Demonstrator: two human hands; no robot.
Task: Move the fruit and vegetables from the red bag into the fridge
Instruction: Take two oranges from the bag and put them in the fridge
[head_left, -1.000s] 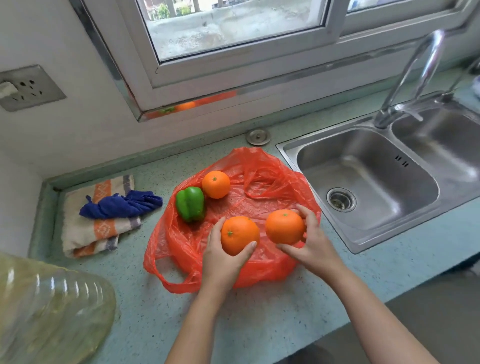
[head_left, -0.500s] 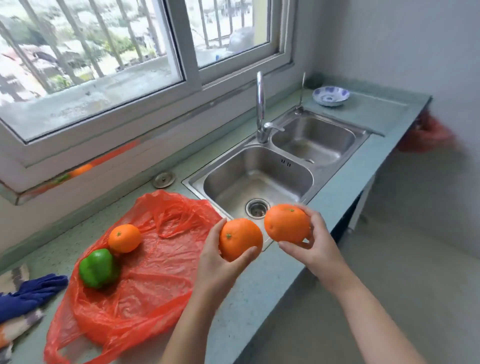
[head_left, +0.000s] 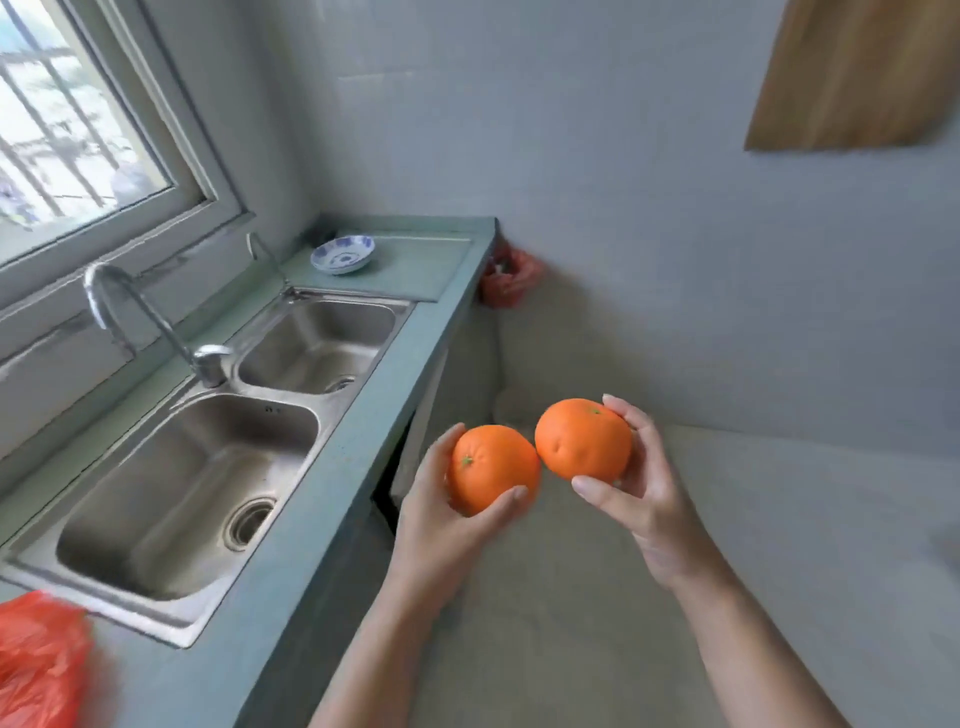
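My left hand grips one orange, thumb and fingers curled round it. My right hand grips a second orange just to the right; the two fruits almost touch. Both are held in the air over the floor, right of the counter's front edge. Only a corner of the red bag shows at the bottom left on the counter; what lies in it is out of view. No fridge is in view.
A steel double sink with a curved tap sits in the green counter. A blue-patterned bowl stands at the counter's far end, a red bag hangs beyond it. Grey wall ahead, wooden panel top right.
I have turned right, away from the counter. Both hands have carried their oranges off the red bag and out over the floor. The pepper and third orange have left the view.
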